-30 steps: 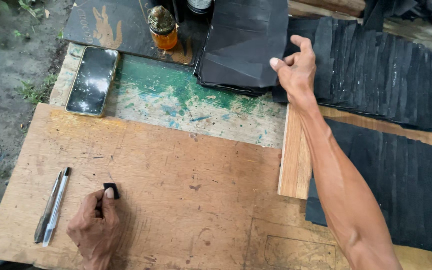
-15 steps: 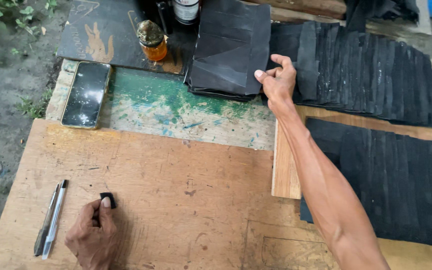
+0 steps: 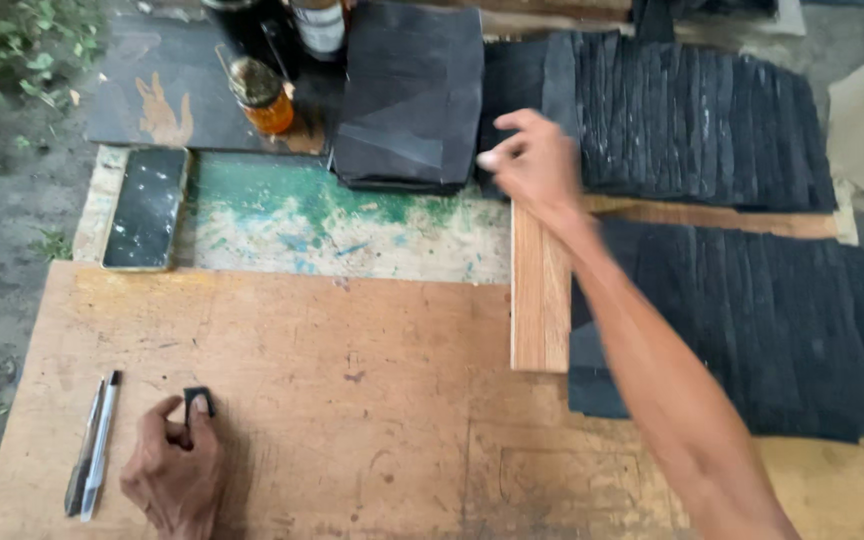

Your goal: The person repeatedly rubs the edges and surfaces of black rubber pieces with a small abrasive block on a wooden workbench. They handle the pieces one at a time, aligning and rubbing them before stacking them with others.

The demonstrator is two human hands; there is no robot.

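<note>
L hand (image 3: 174,470) pinches 1 small black block (image 3: 198,402), 2 pens (image 3: 92,446) at its 9; R hand (image 3: 537,165) loosely curled, empty, beside 1 black sheet stack (image 3: 410,95) at 12.

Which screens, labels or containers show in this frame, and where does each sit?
Dark-screened rectangular phone: flat on the green-painted board, far left.
Small amber jar with dark lid: behind the phone, on a dark slab.
White-labelled dark bottle: top edge, cropped.
</note>
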